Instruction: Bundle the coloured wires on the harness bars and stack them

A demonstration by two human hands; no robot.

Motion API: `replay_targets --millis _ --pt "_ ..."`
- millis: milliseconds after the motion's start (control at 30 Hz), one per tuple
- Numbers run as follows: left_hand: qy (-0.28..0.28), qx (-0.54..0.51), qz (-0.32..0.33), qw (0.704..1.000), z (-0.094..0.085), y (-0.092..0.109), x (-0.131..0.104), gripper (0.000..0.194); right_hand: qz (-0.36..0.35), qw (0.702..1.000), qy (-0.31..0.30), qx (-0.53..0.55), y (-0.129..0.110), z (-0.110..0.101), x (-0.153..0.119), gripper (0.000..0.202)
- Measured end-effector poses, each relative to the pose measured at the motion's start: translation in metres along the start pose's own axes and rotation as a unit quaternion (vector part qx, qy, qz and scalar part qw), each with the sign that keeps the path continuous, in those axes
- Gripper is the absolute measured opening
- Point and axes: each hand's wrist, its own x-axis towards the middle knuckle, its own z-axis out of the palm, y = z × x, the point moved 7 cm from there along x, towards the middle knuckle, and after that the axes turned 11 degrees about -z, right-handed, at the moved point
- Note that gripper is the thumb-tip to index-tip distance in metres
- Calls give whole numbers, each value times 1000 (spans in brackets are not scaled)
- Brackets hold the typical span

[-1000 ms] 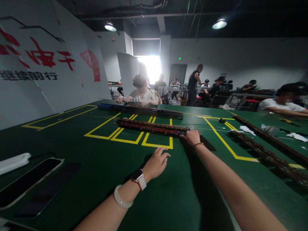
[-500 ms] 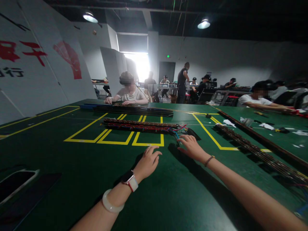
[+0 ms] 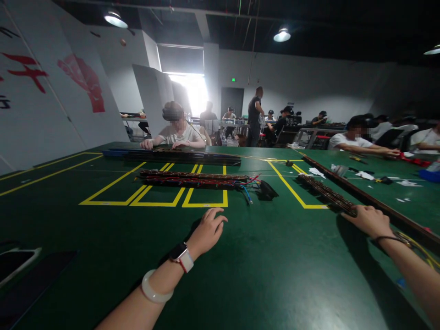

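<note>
My left hand (image 3: 207,233) rests low over the green table (image 3: 261,256), fingers loosely bent and apart, holding nothing. Beyond it lies a bundle of long, thin, dark strips (image 3: 192,178) with red and blue wires (image 3: 248,195) coming out of its right end. On the right, my right hand (image 3: 373,222) is closed over a second bundle of brown-black strips (image 3: 325,192), thumb on the near side. Its far fingers are partly hidden. Behind my right wrist, yellow wires (image 3: 421,250) show at the near end.
Yellow tape rectangles (image 3: 202,205) mark the table. A long dark bar (image 3: 347,178) runs beyond the right bundle, near white scraps (image 3: 365,175). Dark channels (image 3: 182,157) lie before a person (image 3: 180,133) seated opposite. A white-edged dark device (image 3: 20,261) lies at left.
My right hand has moved right, from beside the wire ends of the middle bundle onto the right-hand bundle. My left hand keeps its place over the table. The view has turned slightly right.
</note>
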Motion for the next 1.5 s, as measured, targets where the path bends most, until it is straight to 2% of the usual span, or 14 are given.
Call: replay_targets --millis 100,200,267,367,533,667,833,967,1067,1167,1267,1333,1500 --pt "-1 -1 -8 1000 -1 -2 0 23 64 995 -68 27 14 18 -5 69" --pt "-3 1 -13 1000 -1 -2 0 23 137 982 -125 32 13 21 -5 66" --pt "-4 6 -13 1000 -2 0 0 23 149 976 -157 19 3 16 -4 63" --pt "-7 14 -19 1000 -2 1 -1 24 122 973 -197 1 -17 4 -3 56" --pt "-16 12 -23 1000 -2 3 -1 24 114 972 -204 14 -37 -13 -3 51" --pt "-16 13 -23 1000 -2 2 -2 23 136 961 -226 86 -49 -21 -1 51" --pt "-5 13 2 1000 -2 8 -4 24 88 972 -180 119 -89 -61 22 48" --pt "16 25 76 997 -2 30 -12 27 7 976 -113 185 -151 -98 47 30" --pt "33 43 188 981 -1 55 -26 29 -53 959 -94 263 -210 -112 59 25" --pt "44 67 309 948 2 77 -44 19 -81 918 -148 358 -277 -108 64 25" --pt "40 89 380 920 6 88 -56 11 -146 882 -181 409 -354 -107 67 20" --pt "54 93 401 910 5 90 -61 10 -172 878 -194 403 -401 -105 67 21" --pt "143 74 409 898 -4 86 -72 11 -212 853 -225 420 -505 -99 67 28"
